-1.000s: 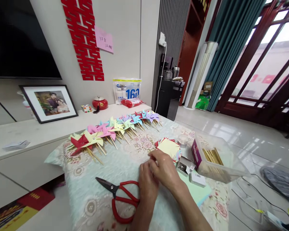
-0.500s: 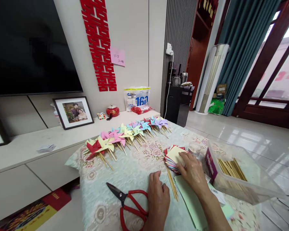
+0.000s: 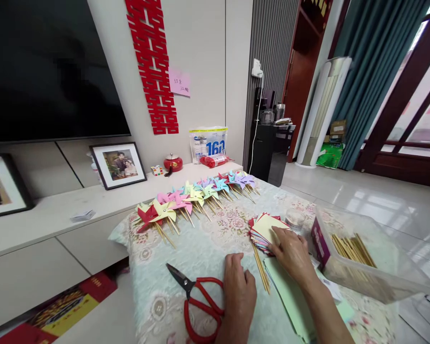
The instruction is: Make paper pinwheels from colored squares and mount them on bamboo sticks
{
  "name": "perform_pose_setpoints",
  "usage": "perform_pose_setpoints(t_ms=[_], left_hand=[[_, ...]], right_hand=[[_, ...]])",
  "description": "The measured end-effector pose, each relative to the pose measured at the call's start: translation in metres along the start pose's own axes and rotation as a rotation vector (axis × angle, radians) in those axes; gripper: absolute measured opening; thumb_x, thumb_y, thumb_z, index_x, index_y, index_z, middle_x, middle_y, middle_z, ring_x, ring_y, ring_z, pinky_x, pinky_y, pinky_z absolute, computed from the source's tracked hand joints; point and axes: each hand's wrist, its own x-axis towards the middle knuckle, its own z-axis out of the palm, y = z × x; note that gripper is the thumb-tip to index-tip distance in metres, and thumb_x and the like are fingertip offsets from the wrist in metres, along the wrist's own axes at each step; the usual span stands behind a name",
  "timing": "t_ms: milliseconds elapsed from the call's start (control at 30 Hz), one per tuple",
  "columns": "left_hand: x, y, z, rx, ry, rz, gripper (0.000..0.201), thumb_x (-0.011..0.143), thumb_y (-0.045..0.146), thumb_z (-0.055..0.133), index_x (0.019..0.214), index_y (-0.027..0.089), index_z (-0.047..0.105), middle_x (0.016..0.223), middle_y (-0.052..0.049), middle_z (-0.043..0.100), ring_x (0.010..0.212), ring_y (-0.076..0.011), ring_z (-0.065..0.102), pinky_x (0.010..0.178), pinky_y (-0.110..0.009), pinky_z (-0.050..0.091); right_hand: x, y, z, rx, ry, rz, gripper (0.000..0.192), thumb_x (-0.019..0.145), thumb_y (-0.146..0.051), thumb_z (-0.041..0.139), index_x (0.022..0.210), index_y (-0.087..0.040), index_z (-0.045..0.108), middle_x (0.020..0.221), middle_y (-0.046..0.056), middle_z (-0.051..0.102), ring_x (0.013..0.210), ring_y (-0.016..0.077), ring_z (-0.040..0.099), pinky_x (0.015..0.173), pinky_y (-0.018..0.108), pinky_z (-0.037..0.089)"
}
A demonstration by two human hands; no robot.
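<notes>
My left hand [image 3: 238,291] rests on the floral tablecloth beside the red-handled scissors [image 3: 200,306], holding nothing, its fingers loosely bent and thumb apart. On a stack of coloured paper squares [image 3: 265,226], pale yellow uppermost, lie the spread fingers of my right hand [image 3: 293,254]; no sheet is lifted. A few thin wooden sticks [image 3: 261,267] lie between my hands, partly beneath the stack. Under my right forearm is a pile of pale green paper [image 3: 284,296]. Finished paper pinwheels [image 3: 179,203] on sticks form a row along the table's far side.
At the right stands a clear plastic box [image 3: 365,282] with many wooden sticks [image 3: 354,251] in it. A small round clear container [image 3: 294,217] is next to the stack. Beyond the table runs a white cabinet [image 3: 71,203] bearing framed photos [image 3: 120,165] and a red pot [image 3: 173,163].
The camera view has shifted slightly, so the whole scene sits a little further right. My right hand stays on the paper stack, and my left hand stays by the scissors.
</notes>
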Motion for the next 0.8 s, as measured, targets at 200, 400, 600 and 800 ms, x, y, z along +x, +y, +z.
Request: perform_pose_setpoints(t_ms=[200,400,600,800], left_hand=[[0.0003,0.0013,-0.0018,0.009,-0.018,0.016,0.043,0.075,-0.006,0.046,0.111,0.010,0.061,0.107,-0.013,0.061,0.106,-0.0265,0.062,0.092,-0.041,0.052],[0.0016,-0.0032,0.0001,0.008,-0.006,0.035,0.041,0.076,-0.004,0.049,0.111,0.014,0.060,0.106,-0.010,0.059,0.102,-0.0236,0.063,0.085,-0.037,0.055],[0.0009,-0.0048,-0.0002,0.007,-0.021,0.058,0.039,0.077,-0.001,0.051,0.111,0.016,0.058,0.109,-0.011,0.059,0.104,-0.0245,0.063,0.083,-0.038,0.056],[0.0020,0.0017,-0.0043,0.001,-0.040,0.026,0.041,0.075,-0.004,0.050,0.111,0.013,0.058,0.108,-0.012,0.059,0.107,-0.0265,0.062,0.085,-0.040,0.056]], right_hand=[[0.0000,-0.0042,-0.0063,-0.003,-0.025,0.027,0.041,0.092,-0.021,0.060,0.132,-0.017,0.060,0.129,0.016,0.068,0.124,0.0351,0.058,0.105,0.056,0.032],[-0.0005,-0.0048,-0.0066,0.006,-0.005,0.021,0.040,0.090,-0.023,0.063,0.130,-0.021,0.061,0.129,0.014,0.068,0.121,0.0329,0.058,0.101,0.051,0.035],[0.0001,-0.0020,-0.0040,0.019,0.008,0.019,0.041,0.089,-0.023,0.064,0.130,-0.021,0.061,0.132,0.014,0.067,0.122,0.0332,0.057,0.101,0.052,0.035],[0.0002,-0.0005,-0.0032,0.026,-0.023,0.011,0.047,0.088,-0.022,0.064,0.134,-0.021,0.058,0.133,0.014,0.066,0.127,0.0339,0.055,0.103,0.053,0.033]])
